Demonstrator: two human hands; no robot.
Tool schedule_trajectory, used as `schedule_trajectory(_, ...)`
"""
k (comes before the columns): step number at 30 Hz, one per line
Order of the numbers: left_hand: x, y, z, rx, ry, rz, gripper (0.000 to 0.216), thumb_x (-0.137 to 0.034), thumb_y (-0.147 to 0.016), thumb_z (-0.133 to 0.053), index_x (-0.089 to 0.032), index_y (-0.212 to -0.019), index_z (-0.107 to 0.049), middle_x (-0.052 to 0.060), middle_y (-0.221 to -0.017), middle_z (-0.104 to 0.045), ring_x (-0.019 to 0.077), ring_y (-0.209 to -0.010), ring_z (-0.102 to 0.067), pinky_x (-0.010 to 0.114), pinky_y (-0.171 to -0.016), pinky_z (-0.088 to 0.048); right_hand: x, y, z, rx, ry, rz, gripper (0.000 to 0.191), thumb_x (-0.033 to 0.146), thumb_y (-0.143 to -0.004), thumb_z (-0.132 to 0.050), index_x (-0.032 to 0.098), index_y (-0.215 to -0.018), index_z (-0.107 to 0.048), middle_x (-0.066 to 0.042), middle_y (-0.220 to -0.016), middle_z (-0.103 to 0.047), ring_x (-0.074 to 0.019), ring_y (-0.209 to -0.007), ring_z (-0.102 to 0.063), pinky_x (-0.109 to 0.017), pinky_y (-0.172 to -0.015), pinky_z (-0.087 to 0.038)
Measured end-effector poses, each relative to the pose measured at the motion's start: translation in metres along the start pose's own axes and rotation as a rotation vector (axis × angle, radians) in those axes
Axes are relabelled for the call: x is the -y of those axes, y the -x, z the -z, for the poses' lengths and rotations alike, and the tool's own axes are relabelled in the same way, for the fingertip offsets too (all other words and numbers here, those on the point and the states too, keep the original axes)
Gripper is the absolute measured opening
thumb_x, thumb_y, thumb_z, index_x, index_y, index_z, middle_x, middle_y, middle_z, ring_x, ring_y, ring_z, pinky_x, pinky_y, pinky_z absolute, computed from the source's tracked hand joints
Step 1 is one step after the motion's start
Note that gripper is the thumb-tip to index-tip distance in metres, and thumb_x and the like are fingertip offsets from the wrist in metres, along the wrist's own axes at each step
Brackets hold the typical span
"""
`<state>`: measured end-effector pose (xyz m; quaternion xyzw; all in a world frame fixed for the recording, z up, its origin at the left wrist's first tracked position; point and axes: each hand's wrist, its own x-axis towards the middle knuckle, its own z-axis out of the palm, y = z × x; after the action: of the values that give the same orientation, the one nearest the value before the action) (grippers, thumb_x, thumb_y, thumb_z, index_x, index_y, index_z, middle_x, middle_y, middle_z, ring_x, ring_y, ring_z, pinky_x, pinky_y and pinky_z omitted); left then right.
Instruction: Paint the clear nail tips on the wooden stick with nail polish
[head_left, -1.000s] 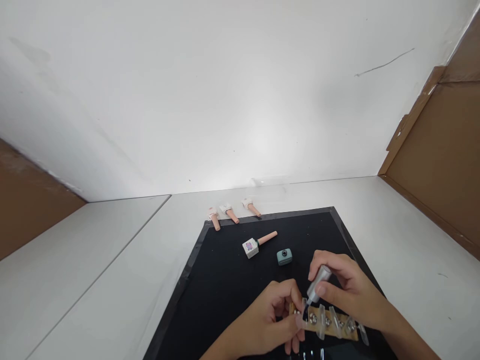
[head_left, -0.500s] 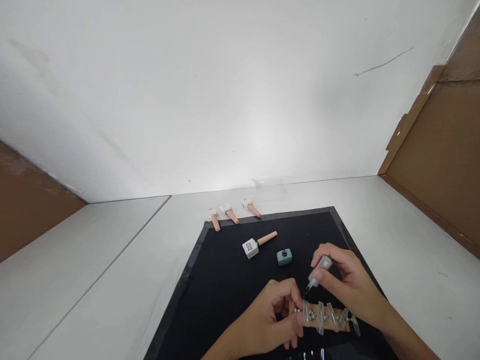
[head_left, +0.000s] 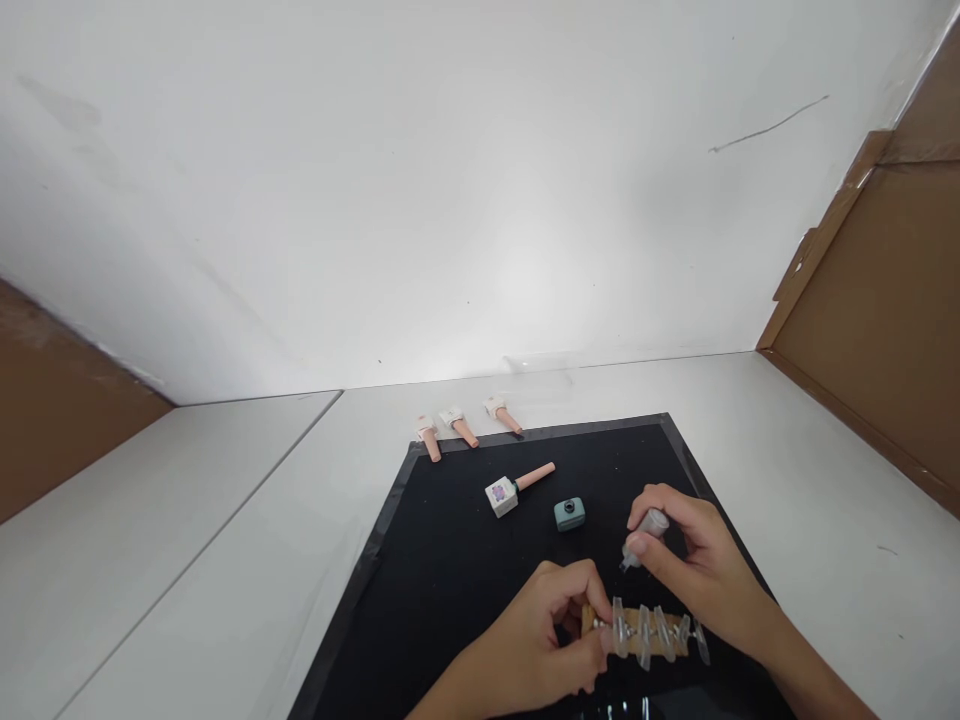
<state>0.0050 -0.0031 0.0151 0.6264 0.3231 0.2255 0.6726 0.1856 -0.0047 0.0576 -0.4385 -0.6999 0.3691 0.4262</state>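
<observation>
My left hand pinches the left end of a tan strip that carries several clear false nail tips on metal studs, held just over a black mat. My right hand grips a silver polish-brush cap, its tip pointing down-left a little above the strip and not touching it. An open teal polish bottle stands on the mat behind my hands. A white square bottle with a peach cap lies on its side farther back.
Three small peach-capped bottles lie along the mat's far edge on the white tabletop. A white wall rises behind. Brown cardboard panels flank the right side, and another shows at the left.
My right hand has lifted the brush up and back off the nail tips. The strip in my left hand has tilted and shifted slightly left.
</observation>
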Motion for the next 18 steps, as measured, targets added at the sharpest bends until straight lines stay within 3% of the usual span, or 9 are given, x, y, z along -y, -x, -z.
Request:
schedule_trajectory(5, -0.0021, -0.0019, 0.0027, -0.004, -0.023, 0.023, 0.024, -0.034, -0.072, -0.06, -0.018, -0.068, -0.042, -0.005, -0.053, -0.048, 0.0064, -0.041, -0.047, 0.015, -0.04, -0.036, 0.0037, -0.001, 0.0015, 0.102, -0.089, 0.082, 0.024, 0.038, -0.088, -0.054, 0.02, -0.071, -0.051, 0.005, -0.06, -0.041, -0.011, -0.051, -0.039, -0.021, -0.048, -0.035)
schedule_trajectory(8, -0.0036, -0.0042, 0.0021, 0.002, -0.037, 0.017, 0.023, -0.034, -0.072, -0.058, -0.019, -0.068, -0.042, -0.005, -0.052, -0.048, 0.0065, -0.041, -0.047, 0.016, -0.04, -0.037, 0.0068, -0.0029, 0.0024, 0.143, -0.012, 0.06, 0.023, 0.032, -0.085, -0.058, 0.02, -0.067, -0.05, 0.005, -0.06, -0.04, -0.0103, -0.051, -0.038, -0.021, -0.047, -0.033)
schedule_trajectory(15, -0.0011, -0.0009, -0.0006, -0.005, -0.03, 0.023, 0.025, -0.036, -0.072, -0.059, -0.019, -0.068, -0.041, -0.005, -0.053, -0.048, 0.0064, -0.041, -0.047, 0.015, -0.039, -0.036, -0.0003, -0.001, -0.0009, -0.049, 0.065, 0.022, 0.018, 0.026, -0.086, -0.054, 0.021, -0.07, -0.047, 0.005, -0.062, -0.039, -0.0116, -0.053, -0.039, -0.022, -0.048, -0.035)
schedule_trajectory(18, -0.0031, -0.0006, 0.0009, 0.006, -0.007, 0.032, 0.029, -0.04, -0.072, -0.061, -0.019, -0.068, -0.041, -0.005, -0.053, -0.047, 0.0059, -0.041, -0.047, 0.015, -0.039, -0.036, -0.0014, 0.0005, -0.0003, -0.016, -0.014, 0.051, 0.017, 0.03, -0.088, -0.053, 0.021, -0.073, -0.05, 0.005, -0.062, -0.041, -0.0119, -0.054, -0.04, -0.022, -0.05, -0.037)
